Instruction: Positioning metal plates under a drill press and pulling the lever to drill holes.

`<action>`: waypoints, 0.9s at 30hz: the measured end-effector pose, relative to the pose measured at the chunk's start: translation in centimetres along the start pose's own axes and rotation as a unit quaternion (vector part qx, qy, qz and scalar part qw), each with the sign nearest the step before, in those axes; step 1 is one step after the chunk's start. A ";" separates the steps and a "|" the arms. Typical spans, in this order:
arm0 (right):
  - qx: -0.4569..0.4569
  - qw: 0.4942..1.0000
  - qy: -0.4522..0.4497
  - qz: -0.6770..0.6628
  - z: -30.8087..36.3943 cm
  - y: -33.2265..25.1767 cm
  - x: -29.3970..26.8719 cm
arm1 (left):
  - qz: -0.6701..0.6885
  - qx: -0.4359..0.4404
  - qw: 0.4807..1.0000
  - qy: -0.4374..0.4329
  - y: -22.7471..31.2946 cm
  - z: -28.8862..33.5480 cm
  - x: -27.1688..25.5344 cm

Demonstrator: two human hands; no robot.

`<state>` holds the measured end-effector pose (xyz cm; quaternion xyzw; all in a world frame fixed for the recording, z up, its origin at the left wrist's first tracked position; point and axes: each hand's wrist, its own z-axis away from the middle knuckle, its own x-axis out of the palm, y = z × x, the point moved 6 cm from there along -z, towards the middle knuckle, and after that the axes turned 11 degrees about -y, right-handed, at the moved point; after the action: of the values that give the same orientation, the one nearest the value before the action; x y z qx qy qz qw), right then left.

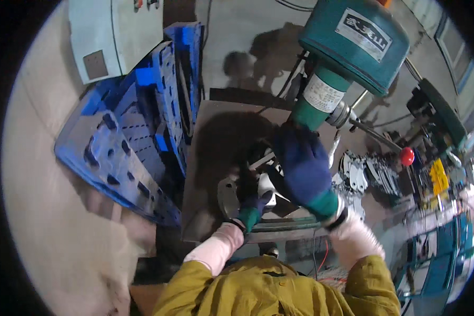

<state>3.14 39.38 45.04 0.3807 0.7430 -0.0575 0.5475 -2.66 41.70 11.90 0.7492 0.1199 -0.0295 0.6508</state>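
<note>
Both my hands wear dark blue gloves with green cuffs and work over the brown drill press table (208,142). My left hand (254,204) is low at the table's front edge, its fingers closed against a light metal piece (266,185). Just left of that hand lies a flat grey metal plate with a rounded end (227,196). My right hand (303,167) is raised under the green drill press head (354,45), its back toward me. Its fingers are dark and partly hidden, so I cannot make out what they touch. The drill bit is hidden too.
Blue plastic pallets (126,152) lean at the left, below a pale cabinet (116,37). On the right, several curved metal plates (357,176) lie in a pile. A lever with a red knob (407,156) sticks out above them. Teal machinery (440,253) stands farther right.
</note>
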 end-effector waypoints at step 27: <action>0.300 0.840 -0.419 0.168 -18.2 15.9 11.7 | 0.167 -0.165 0.972 -0.014 0.6 1.7 2.6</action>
<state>-2.18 65.60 47.51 0.5848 0.3139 -0.3389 0.6668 0.22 40.32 11.70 0.6401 -0.0124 0.0896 0.7629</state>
